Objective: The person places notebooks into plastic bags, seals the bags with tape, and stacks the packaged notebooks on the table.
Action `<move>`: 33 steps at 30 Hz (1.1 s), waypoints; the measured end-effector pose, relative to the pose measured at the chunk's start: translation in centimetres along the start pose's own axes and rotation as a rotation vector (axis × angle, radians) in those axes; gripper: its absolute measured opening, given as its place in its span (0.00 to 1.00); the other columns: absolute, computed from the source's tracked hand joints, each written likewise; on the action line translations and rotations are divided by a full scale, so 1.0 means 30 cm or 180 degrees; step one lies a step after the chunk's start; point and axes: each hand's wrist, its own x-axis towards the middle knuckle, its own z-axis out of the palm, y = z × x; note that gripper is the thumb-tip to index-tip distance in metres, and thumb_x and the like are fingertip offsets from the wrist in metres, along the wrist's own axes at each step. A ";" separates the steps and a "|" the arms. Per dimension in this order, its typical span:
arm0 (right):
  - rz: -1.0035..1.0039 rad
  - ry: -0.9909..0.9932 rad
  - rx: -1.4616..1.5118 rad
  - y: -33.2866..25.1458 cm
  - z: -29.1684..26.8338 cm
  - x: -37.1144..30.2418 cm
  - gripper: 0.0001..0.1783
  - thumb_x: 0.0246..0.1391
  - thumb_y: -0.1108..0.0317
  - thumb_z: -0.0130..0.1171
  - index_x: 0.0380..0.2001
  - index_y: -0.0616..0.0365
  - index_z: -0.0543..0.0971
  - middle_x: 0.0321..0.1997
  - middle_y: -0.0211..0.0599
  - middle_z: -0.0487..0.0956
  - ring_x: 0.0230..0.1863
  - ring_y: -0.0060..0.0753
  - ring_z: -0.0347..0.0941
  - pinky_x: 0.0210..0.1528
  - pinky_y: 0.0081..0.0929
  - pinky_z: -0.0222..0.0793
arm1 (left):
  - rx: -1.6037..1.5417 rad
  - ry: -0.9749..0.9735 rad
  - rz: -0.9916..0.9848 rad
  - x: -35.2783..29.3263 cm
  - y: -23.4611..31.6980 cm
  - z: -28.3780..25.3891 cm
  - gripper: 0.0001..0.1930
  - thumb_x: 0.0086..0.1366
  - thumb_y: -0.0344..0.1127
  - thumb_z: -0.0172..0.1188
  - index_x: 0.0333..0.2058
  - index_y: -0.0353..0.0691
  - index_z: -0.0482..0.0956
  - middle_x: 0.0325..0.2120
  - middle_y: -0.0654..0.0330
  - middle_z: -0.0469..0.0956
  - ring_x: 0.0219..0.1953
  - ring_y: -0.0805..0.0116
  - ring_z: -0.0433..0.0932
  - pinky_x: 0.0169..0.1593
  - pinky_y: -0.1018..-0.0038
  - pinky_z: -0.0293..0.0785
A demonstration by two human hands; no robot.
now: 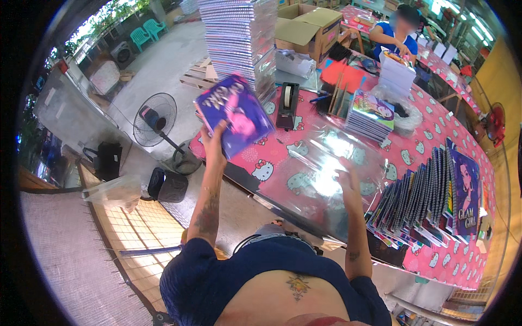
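Observation:
My left hand is closed around the lower left edge of a purple spiral notebook with a pink figure on its cover, raised at the table's left side. My right hand is over a clear plastic sheet on the table, its thumb and fingers apart. Glare blurs the fingertips, and whether they touch the plastic is unclear. To the right of that hand, several spiral notebooks lean in a fanned row, a purple cover showing at the end.
A tall notebook stack stands behind my left hand. A black tape dispenser, a smaller notebook stack and an open carton are beyond the plastic. Across the pink patterned table works another person. A fan stands left.

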 end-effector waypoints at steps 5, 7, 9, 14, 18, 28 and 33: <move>0.0224 0.0071 -0.0038 0.039 0.011 -0.048 0.22 0.62 0.66 0.55 0.58 0.58 0.70 0.58 0.35 0.72 0.51 0.29 0.72 0.52 0.26 0.66 | -0.0139 0.0692 0.0010 0.445 -0.150 -0.196 0.38 0.52 0.37 0.72 0.53 0.23 0.58 0.43 0.48 0.74 0.40 0.62 0.79 0.39 0.67 0.79; 0.0231 0.0063 -0.0137 0.020 0.013 -0.063 0.20 0.62 0.67 0.56 0.56 0.58 0.71 0.57 0.36 0.72 0.51 0.29 0.72 0.51 0.26 0.66 | 0.0275 0.0861 0.0116 0.540 -0.204 -0.208 0.37 0.52 0.40 0.72 0.51 0.21 0.62 0.41 0.46 0.75 0.40 0.60 0.79 0.40 0.66 0.79; 0.0191 0.0064 -0.0435 0.015 0.003 -0.086 0.19 0.62 0.67 0.56 0.55 0.58 0.72 0.58 0.36 0.72 0.50 0.29 0.72 0.51 0.26 0.67 | 0.1549 0.1577 -0.0032 0.567 -0.220 -0.170 0.34 0.48 0.45 0.75 0.45 0.26 0.71 0.41 0.46 0.77 0.41 0.58 0.79 0.41 0.66 0.78; 0.0350 0.0382 -0.0302 0.079 -0.074 -0.239 0.19 0.61 0.67 0.56 0.54 0.59 0.73 0.57 0.38 0.73 0.52 0.30 0.72 0.54 0.28 0.67 | 0.0960 0.0884 -0.0252 0.568 -0.280 -0.230 0.47 0.51 0.47 0.73 0.62 0.33 0.54 0.50 0.46 0.73 0.48 0.55 0.76 0.53 0.63 0.72; 0.0519 0.0490 -0.0130 -0.011 -0.088 -0.306 0.20 0.59 0.66 0.59 0.53 0.61 0.73 0.55 0.39 0.75 0.54 0.33 0.71 0.57 0.30 0.66 | 0.0190 0.1235 0.0017 0.561 -0.351 -0.132 0.48 0.57 0.42 0.69 0.65 0.30 0.47 0.57 0.45 0.66 0.54 0.54 0.72 0.59 0.64 0.67; -0.2427 0.1611 -0.1189 -0.690 -0.476 -0.692 0.36 0.49 0.54 0.68 0.57 0.61 0.67 0.55 0.48 0.73 0.53 0.40 0.70 0.52 0.35 0.67 | 0.0716 -0.1504 0.1775 -0.169 0.050 0.631 0.33 0.64 0.39 0.61 0.62 0.29 0.58 0.61 0.45 0.63 0.63 0.54 0.63 0.66 0.62 0.56; -0.1431 0.3390 -0.1930 -0.667 -0.774 -0.767 0.58 0.42 0.52 0.72 0.70 0.59 0.50 0.68 0.46 0.60 0.62 0.38 0.62 0.62 0.45 0.58 | 0.0702 -0.4689 0.4248 -0.777 0.060 1.094 0.42 0.51 0.38 0.71 0.64 0.48 0.62 0.67 0.47 0.54 0.68 0.45 0.54 0.67 0.54 0.53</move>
